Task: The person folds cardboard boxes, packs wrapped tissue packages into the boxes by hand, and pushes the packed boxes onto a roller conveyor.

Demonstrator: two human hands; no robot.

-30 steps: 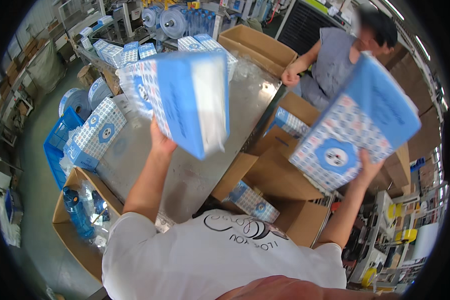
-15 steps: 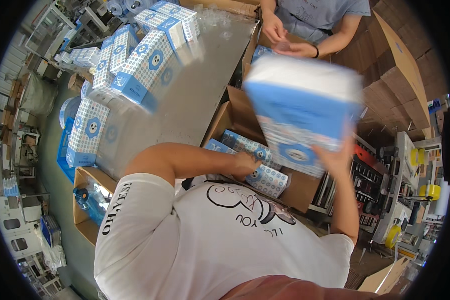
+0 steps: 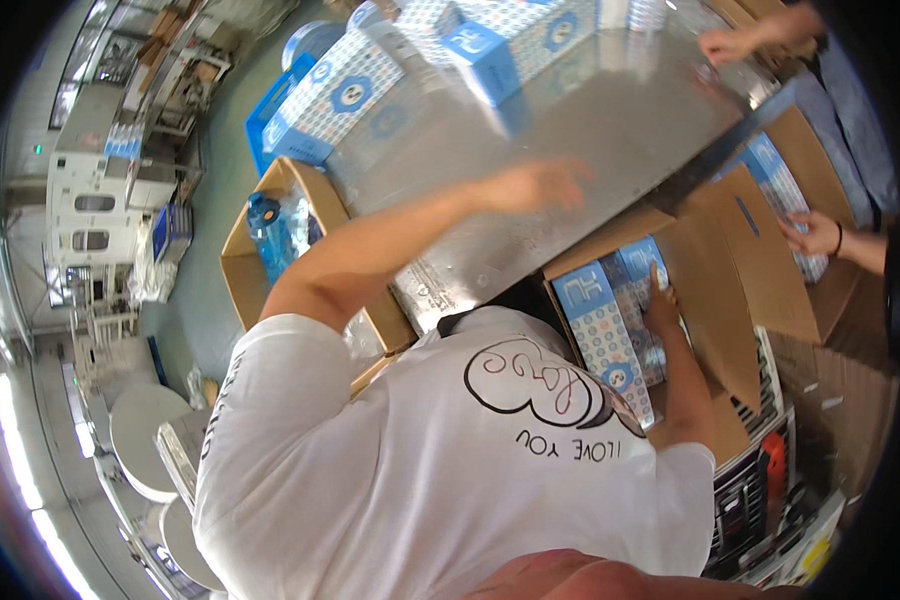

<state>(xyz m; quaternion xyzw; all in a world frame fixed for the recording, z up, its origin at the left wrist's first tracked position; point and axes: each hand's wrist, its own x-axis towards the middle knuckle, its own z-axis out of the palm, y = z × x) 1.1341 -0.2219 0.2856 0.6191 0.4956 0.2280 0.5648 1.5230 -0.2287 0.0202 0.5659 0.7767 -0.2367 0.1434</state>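
My left hand (image 3: 538,187) is stretched out over the metal table (image 3: 450,235), blurred by motion. Its fingers look apart, with nothing seen in them. Down inside an open cardboard carton (image 3: 718,285), my right hand (image 3: 662,305) is closed at the right edge of a blue-and-white patterned box (image 3: 638,262); some of its fingers are hidden. Beside that one, to the left, another box (image 3: 608,345) of the same kind lies in the carton. More such boxes stand on the table's far side, among them a blue-ended box (image 3: 482,60) and a patterned box (image 3: 350,95).
A co-worker's hand (image 3: 815,235) touches a box in a second carton (image 3: 740,225) at the right. Their other hand (image 3: 732,46) is over the table. An open carton (image 3: 245,265) with a blue bottle (image 3: 268,232) stands at the left, near a blue crate (image 3: 260,110).
My right hand has lowered from the air, where it held a box, into the carton. My left hand has left the carton and moved over the table. The view has swung left.
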